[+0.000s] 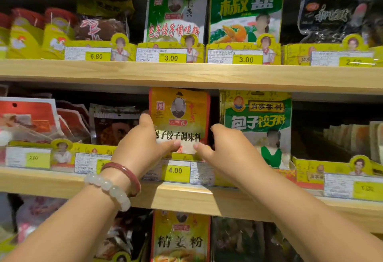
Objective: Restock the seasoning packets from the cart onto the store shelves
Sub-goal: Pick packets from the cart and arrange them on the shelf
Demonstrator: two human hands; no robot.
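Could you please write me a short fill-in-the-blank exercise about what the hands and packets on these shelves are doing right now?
1. Both hands, left hand and right hand, hold the orange-yellow seasoning packet on the ____ wooden shelf.
2. The yellow price tag below that packet reads ____.
3. The red bangle and white bead bracelet sit on the ____ wrist.
4. The green-and-white packet stands to the orange-yellow packet's ____.

Answers: middle; 4.00; left; right

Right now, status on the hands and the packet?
Left hand, right hand gripping orange-yellow seasoning packet, upright on middle wooden shelf. Nothing blocking.
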